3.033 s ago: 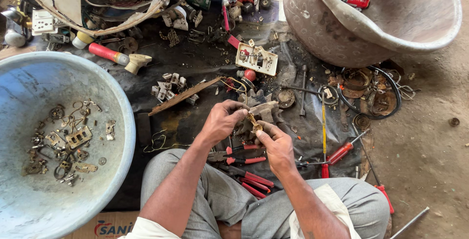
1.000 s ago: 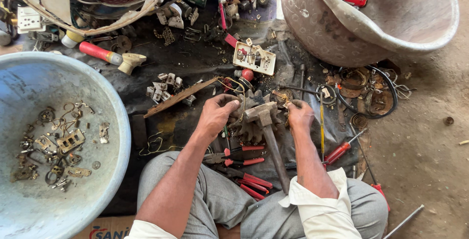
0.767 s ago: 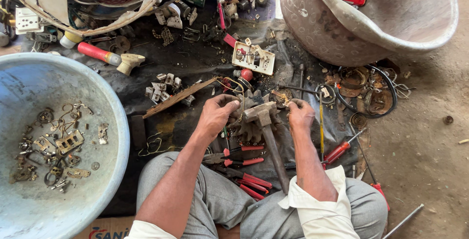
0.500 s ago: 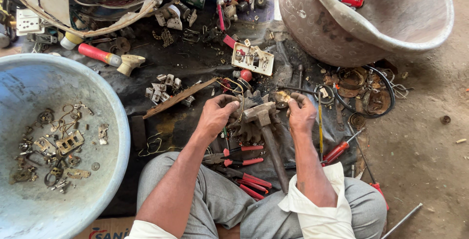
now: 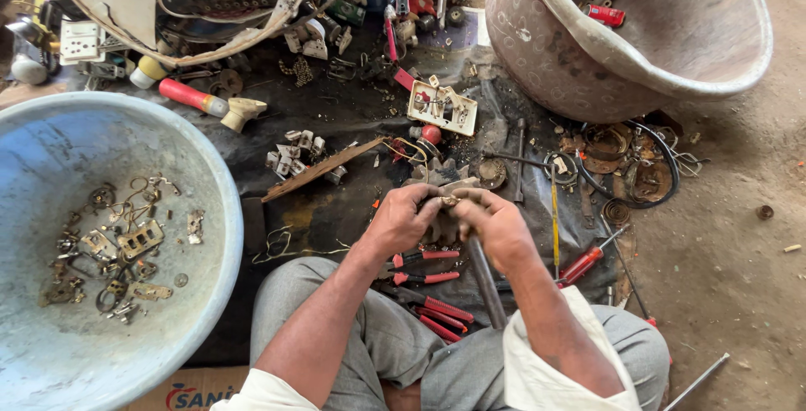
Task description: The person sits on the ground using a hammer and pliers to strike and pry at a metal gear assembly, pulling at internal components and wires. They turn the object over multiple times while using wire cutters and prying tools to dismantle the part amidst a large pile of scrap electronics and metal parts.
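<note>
My left hand (image 5: 401,219) and my right hand (image 5: 497,225) meet over the dark cloth, fingertips pinched together on a small metal part (image 5: 446,201). Most of the part is hidden by my fingers. Under my hands lies a hammer whose handle (image 5: 484,282) runs toward my lap. Red-handled pliers (image 5: 424,266) lie just below my left hand, between my knees.
A big blue basin (image 5: 220,235) with several brass scraps stands at the left. A brown basin (image 5: 537,33) sits at the top right. A white switch plate (image 5: 442,108), red screwdrivers (image 5: 585,264), a wooden strip (image 5: 319,169) and coiled wire (image 5: 638,167) litter the cloth.
Both hands were apart on the scrap pile by the hammer head. They have drawn back toward me and joined, now pinching a small part together.
</note>
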The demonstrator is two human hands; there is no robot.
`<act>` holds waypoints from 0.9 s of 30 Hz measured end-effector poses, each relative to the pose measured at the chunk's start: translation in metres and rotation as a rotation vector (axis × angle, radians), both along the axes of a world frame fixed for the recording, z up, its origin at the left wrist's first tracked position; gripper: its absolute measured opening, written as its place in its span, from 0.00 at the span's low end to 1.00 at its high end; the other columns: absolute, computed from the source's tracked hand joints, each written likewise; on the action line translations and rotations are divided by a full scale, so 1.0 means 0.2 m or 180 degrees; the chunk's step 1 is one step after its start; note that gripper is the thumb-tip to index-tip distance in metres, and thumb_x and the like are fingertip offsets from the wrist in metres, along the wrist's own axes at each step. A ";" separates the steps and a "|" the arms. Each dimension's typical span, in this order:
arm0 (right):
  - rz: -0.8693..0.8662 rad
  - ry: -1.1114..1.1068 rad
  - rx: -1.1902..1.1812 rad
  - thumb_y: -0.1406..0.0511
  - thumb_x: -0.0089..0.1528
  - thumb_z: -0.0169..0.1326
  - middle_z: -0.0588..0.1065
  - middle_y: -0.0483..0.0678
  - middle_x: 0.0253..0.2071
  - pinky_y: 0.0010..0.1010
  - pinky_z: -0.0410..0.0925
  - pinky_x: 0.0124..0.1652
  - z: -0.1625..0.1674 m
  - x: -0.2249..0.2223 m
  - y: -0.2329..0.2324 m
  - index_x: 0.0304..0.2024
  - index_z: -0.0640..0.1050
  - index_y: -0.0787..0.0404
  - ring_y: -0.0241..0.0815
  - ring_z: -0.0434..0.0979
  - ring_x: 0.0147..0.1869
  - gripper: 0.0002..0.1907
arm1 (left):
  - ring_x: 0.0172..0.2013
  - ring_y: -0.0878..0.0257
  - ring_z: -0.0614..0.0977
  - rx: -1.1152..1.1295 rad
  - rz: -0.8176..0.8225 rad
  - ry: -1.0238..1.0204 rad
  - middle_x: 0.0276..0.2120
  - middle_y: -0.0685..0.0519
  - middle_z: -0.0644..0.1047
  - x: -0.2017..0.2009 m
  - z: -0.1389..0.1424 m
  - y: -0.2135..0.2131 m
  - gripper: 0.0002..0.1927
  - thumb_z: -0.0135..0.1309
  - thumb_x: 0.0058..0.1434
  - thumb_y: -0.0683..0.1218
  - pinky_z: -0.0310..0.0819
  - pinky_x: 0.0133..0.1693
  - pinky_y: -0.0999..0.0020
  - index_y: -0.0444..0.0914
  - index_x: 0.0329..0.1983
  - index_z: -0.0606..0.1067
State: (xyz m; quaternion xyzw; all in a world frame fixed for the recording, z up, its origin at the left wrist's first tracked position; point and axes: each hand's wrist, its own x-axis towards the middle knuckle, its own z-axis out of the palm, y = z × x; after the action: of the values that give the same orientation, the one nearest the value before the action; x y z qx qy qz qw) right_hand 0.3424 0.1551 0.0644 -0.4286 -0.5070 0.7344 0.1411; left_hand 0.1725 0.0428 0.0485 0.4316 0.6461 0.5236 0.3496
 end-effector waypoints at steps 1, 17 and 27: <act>0.0203 -0.0151 0.0783 0.71 0.64 0.57 0.80 0.52 0.40 0.32 0.71 0.39 0.01 0.00 -0.01 0.51 0.79 0.67 0.41 0.77 0.37 0.13 | 0.32 0.61 0.85 -0.0213 -0.0030 -0.0226 0.33 0.44 0.82 0.01 -0.01 -0.01 0.13 0.55 0.64 0.46 0.78 0.37 0.65 0.33 0.47 0.79; 0.2481 -0.1705 0.4478 0.69 0.55 0.52 0.75 0.57 0.44 0.51 0.68 0.47 -0.26 0.08 -0.50 0.52 0.74 0.61 0.61 0.77 0.48 0.20 | 0.25 0.65 0.78 -0.0141 0.1041 -0.3154 0.26 0.52 0.77 -0.16 -0.18 0.03 0.08 0.52 0.65 0.42 0.77 0.28 0.68 0.31 0.39 0.78; 0.2705 -0.1764 0.3046 0.62 0.55 0.57 0.76 0.57 0.30 0.51 0.70 0.41 -0.21 0.02 -0.47 0.33 0.74 0.62 0.61 0.78 0.38 0.11 | 0.24 0.62 0.81 -0.0179 0.1197 -0.3025 0.27 0.49 0.80 -0.20 -0.11 0.02 0.10 0.52 0.64 0.43 0.78 0.28 0.67 0.31 0.41 0.79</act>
State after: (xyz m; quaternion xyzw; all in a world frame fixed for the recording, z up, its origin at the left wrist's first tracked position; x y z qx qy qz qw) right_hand 0.3458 0.0616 0.0219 -0.2553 -0.9159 0.2855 -0.1197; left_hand 0.1332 0.0468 0.0262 0.0126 0.4960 0.6983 0.5160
